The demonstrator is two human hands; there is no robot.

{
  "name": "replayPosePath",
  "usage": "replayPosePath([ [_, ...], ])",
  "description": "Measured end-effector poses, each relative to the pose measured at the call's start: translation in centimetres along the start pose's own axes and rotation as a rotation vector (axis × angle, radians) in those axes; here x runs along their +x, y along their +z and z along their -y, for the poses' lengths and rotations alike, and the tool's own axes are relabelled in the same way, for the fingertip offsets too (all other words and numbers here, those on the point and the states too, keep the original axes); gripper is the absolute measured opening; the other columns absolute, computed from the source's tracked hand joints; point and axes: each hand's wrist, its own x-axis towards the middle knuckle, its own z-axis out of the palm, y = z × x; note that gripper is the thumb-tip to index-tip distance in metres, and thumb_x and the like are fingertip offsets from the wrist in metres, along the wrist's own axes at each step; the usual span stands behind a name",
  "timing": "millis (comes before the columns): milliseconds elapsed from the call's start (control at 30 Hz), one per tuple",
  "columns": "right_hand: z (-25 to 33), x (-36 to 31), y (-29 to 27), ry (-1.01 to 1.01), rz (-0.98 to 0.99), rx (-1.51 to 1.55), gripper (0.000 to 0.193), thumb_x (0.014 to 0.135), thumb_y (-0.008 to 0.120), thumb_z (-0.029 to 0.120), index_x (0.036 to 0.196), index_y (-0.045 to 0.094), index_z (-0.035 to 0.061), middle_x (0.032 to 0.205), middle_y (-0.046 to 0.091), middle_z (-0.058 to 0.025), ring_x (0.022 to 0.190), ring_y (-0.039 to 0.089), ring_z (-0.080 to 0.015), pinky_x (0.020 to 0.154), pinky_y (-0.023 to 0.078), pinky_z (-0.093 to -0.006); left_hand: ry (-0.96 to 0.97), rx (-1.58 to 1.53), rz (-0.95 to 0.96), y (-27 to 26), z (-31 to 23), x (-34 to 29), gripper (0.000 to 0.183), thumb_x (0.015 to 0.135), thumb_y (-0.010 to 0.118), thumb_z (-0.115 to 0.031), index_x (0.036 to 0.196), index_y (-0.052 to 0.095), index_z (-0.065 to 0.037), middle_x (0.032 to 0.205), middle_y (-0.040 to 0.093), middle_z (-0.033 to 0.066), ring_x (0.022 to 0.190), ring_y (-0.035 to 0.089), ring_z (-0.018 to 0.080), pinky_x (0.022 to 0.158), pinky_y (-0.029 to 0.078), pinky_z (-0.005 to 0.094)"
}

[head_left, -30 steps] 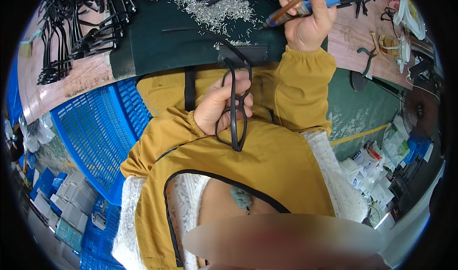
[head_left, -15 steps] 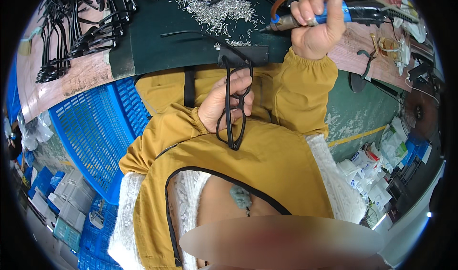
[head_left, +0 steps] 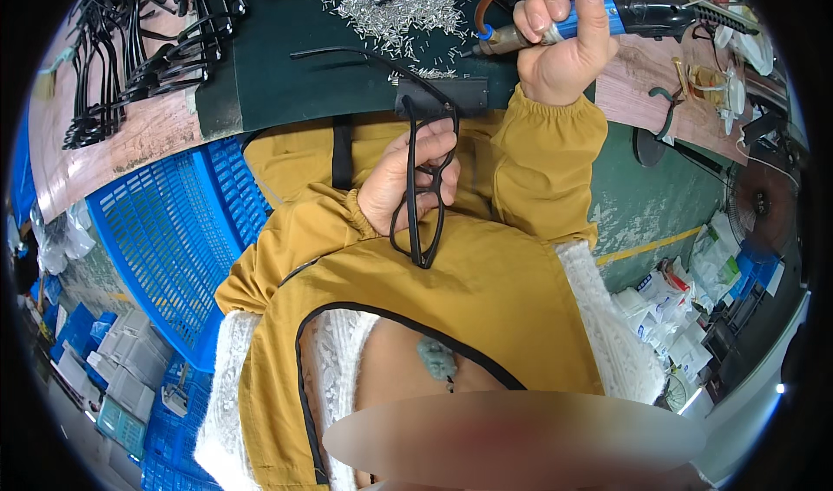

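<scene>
My left hand (head_left: 401,179) is closed around a black eyeglass frame (head_left: 444,183) at the table's front edge. One temple of the frame reaches away over the dark mat, and the other lies back across my fingers. My right hand (head_left: 564,57) grips an electric screwdriver (head_left: 594,24) with a blue band, its tip pointing left. That tip hovers by a heap of small silver screws (head_left: 408,22) on the mat. Below the heap sits a dark block (head_left: 468,98) at the mat's edge, with a few screws just behind it.
Many black glasses parts (head_left: 143,66) are piled at the left of the table (head_left: 113,157). A blue plastic basket (head_left: 165,239) stands below the left edge. Pliers (head_left: 666,114) lie at the right edge. A fan (head_left: 759,200) and white bags (head_left: 668,309) are further right.
My right hand and the screwdriver have shifted slightly left. My left hand still holds the eyeglass frame in nearly the same place.
</scene>
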Motion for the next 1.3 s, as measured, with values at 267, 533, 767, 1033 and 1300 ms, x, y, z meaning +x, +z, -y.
replayPosePath([
  [267,3.2,-5.0,0.7,0.168,0.184,0.251,0.012,0.103,0.057,0.016,0.113,0.054,0.0098,0.078,0.057,-0.0084,0.059,0.056,-0.0179,0.050,0.043,-0.0303,-0.019,-0.034,-0.007,-0.4,0.1,0.2,0.029,0.100,0.066,-0.025,0.127,0.060,-0.016,0.067,0.059,0.0022,0.053,0.056,0.0165,0.050,0.044,0.0265],
  [533,3.3,-7.1,2.6,0.136,0.140,0.110,0.019,0.099,0.066,0.014,0.113,0.053,0.0100,0.069,0.053,-0.0065,0.054,0.053,-0.0171,0.048,0.042,-0.0302,-0.010,-0.031,0.001,-0.3,0.0,0.2,0.028,0.101,0.065,-0.025,0.127,0.059,-0.015,0.066,0.059,0.0030,0.052,0.055,0.0164,0.049,0.043,0.0264],
  [767,2.8,-7.6,2.8,0.147,0.105,0.152,0.015,0.097,0.067,0.009,0.106,0.056,0.0107,0.070,0.054,-0.0066,0.055,0.054,-0.0169,0.049,0.043,-0.0301,-0.027,-0.043,0.051,-0.9,0.1,0.5,0.026,0.102,0.062,-0.026,0.126,0.059,-0.015,0.068,0.058,0.0044,0.050,0.051,0.0165,0.049,0.042,0.0274],
  [1033,2.8,-7.6,2.9,0.176,0.243,0.035,0.012,0.104,0.055,0.016,0.096,0.048,0.0119,0.072,0.044,-0.0021,0.056,0.046,-0.0130,0.047,0.036,-0.0244,-0.034,-0.026,0.095,-1.0,-0.4,0.7,0.025,0.102,0.062,-0.027,0.124,0.060,-0.016,0.068,0.059,0.0043,0.050,0.053,0.0169,0.048,0.040,0.0271],
  [1300,1.8,-4.1,1.5,0.076,-0.058,0.077,0.005,0.101,0.057,0.016,0.098,0.056,0.0119,0.070,0.051,-0.0023,0.052,0.050,-0.0144,0.045,0.037,-0.0280,0.077,0.095,0.018,-0.3,-1.5,-1.3,0.040,0.103,0.052,-0.035,0.127,0.061,-0.004,0.068,0.060,0.0072,0.053,0.056,0.0182,0.049,0.044,0.0287],
])
